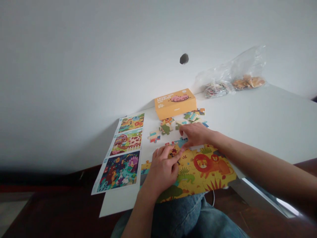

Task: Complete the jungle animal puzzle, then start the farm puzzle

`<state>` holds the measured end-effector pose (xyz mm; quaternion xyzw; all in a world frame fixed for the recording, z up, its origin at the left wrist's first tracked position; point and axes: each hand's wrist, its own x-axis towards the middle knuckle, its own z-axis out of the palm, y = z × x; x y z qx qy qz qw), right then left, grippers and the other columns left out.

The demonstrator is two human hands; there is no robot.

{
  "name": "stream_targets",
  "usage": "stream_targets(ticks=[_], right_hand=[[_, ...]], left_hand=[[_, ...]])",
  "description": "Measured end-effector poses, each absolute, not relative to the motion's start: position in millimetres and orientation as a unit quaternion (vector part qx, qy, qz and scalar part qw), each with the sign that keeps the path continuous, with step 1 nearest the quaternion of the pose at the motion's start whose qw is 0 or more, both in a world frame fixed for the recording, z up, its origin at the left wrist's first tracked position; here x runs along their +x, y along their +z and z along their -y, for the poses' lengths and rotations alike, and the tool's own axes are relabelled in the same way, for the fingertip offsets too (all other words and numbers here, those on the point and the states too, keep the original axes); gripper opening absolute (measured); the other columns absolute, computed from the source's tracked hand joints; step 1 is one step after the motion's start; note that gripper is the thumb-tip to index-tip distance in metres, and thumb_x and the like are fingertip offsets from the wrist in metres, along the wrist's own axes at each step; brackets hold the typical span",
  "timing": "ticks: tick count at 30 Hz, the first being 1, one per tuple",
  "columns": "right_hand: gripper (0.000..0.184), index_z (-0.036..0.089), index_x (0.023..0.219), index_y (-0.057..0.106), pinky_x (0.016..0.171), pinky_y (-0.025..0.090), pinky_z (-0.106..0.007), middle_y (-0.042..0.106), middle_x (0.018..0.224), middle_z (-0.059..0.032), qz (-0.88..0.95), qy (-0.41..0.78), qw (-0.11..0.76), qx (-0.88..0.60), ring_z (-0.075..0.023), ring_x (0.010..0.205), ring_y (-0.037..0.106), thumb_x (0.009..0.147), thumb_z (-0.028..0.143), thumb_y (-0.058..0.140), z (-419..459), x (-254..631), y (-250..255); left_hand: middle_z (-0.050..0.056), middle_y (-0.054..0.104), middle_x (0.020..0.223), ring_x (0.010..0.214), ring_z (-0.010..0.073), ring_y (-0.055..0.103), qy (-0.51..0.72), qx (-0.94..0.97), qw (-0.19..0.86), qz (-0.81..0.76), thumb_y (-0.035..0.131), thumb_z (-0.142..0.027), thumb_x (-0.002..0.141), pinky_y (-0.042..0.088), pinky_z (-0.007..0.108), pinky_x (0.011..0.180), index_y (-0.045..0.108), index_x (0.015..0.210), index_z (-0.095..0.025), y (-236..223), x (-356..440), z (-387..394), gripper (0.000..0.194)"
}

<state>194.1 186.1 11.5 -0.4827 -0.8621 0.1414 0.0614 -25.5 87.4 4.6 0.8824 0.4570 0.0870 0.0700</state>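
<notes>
A partly joined jigsaw puzzle (198, 172) lies at the table's near edge, showing two lions and a green crocodile on yellow ground. Over its left part rests my left hand (163, 165), its fingers stretched out and the index finger reaching toward the top edge. My right hand (196, 134) is just beyond that edge, thumb and bent index finger apart. A blue puzzle piece (182, 142) shows between the two hands at the puzzle's upper border. Loose pieces lie behind, among them a green one (165, 129) and a blue-and-red one (155, 136).
A yellow puzzle box (175, 103) stands against the wall. To the left, a picture sheet (101, 178) with three scenes overhangs the white table (260, 122). Two clear bags of pieces, one with mixed pieces (215, 90) and one with orange-brown pieces (249, 82), sit at the back right.
</notes>
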Motion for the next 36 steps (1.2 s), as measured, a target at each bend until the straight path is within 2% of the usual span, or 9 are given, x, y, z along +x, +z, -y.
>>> stream_targets(ticks=[6,10,13,16,18,22,25,31,36], right_hand=[[0.052,0.024,0.107,0.062,0.071,0.041,-0.030,0.070,0.107,-0.0082,0.828,0.092,0.072,-0.549,-0.0273,0.094,0.064,0.071,0.059,0.076,-202.3,209.6,9.7],[0.025,0.023,0.103,0.066,0.074,0.043,-0.031,0.070,0.108,-0.0088,0.737,0.063,0.143,-0.658,-0.0249,0.095,0.063,0.090,0.042,0.056,-216.0,237.8,13.6],[0.025,0.023,0.100,0.069,0.073,0.044,-0.031,0.071,0.107,-0.0097,0.662,0.041,0.173,-0.728,-0.0251,0.094,0.064,0.092,0.033,0.048,-222.5,251.2,14.5],[0.026,0.024,0.099,0.071,0.073,0.045,-0.032,0.072,0.104,-0.0093,0.650,0.042,0.160,-0.742,-0.0256,0.093,0.066,0.089,0.035,0.050,-224.1,251.8,13.3],[0.030,0.024,0.099,0.070,0.074,0.047,-0.033,0.072,0.102,-0.0094,0.664,0.052,0.144,-0.731,-0.0263,0.094,0.066,0.087,0.045,0.053,-222.1,247.9,12.8],[0.063,0.017,0.110,0.066,0.077,0.049,-0.037,0.069,0.109,-0.0160,0.695,0.073,0.076,-0.711,-0.0318,0.099,0.066,0.070,0.067,0.067,-214.6,241.9,12.7],[0.077,0.013,0.116,0.061,0.078,0.050,-0.038,0.067,0.112,-0.0191,0.699,0.093,0.038,-0.708,-0.0335,0.101,0.065,0.064,0.069,0.072,-212.0,241.9,11.5],[0.077,0.014,0.118,0.059,0.076,0.049,-0.036,0.069,0.110,-0.0175,0.682,0.096,0.061,-0.723,-0.0327,0.102,0.066,0.064,0.067,0.074,-215.8,244.2,6.8],[0.046,0.018,0.106,0.067,0.068,0.045,-0.033,0.072,0.102,-0.0152,0.670,0.069,0.103,-0.732,-0.0314,0.094,0.067,0.076,0.053,0.069,-216.7,242.0,9.2]], left_hand=[[0.008,0.055,0.132,0.125,0.0301,0.047,0.095,0.881,0.072,-0.459,0.053,-0.016,0.086,0.040,0.053,0.106,0.067,0.125,-0.032,2.8,-27.2,-88.2,0.045],[0.008,0.056,0.132,0.126,0.0298,0.048,0.102,0.880,0.064,-0.459,0.053,-0.014,0.085,0.041,0.053,0.106,0.068,0.123,-0.032,0.2,-27.8,-89.2,0.044],[0.008,0.058,0.130,0.126,0.0292,0.049,0.126,0.877,0.062,-0.459,0.053,-0.012,0.085,0.043,0.052,0.105,0.070,0.121,-0.031,-2.0,-28.6,-90.8,0.044],[0.008,0.059,0.128,0.124,0.0286,0.051,0.154,0.870,0.057,-0.465,0.054,-0.009,0.083,0.044,0.051,0.105,0.071,0.118,-0.029,-4.7,-30.7,-93.0,0.044],[0.008,0.060,0.127,0.123,0.0278,0.052,0.170,0.867,0.057,-0.465,0.054,-0.007,0.082,0.046,0.050,0.104,0.072,0.116,-0.029,-6.7,-32.6,-94.5,0.044],[0.008,0.058,0.128,0.123,0.0268,0.052,0.191,0.866,0.058,-0.458,0.054,-0.006,0.081,0.046,0.049,0.104,0.072,0.115,-0.028,-10.1,-34.6,-96.4,0.044],[0.008,0.058,0.127,0.123,0.0262,0.052,0.203,0.865,0.060,-0.455,0.053,-0.006,0.082,0.046,0.048,0.105,0.073,0.113,-0.027,-12.0,-33.9,-97.0,0.043],[0.008,0.059,0.125,0.121,0.0263,0.052,0.229,0.861,0.064,-0.450,0.053,-0.005,0.081,0.046,0.049,0.105,0.074,0.110,-0.026,-14.4,-34.4,-98.8,0.041],[0.009,0.058,0.125,0.122,0.0262,0.051,0.226,0.863,0.069,-0.447,0.052,-0.006,0.083,0.045,0.048,0.106,0.073,0.111,-0.025,-14.0,-34.6,-98.6,0.039]])
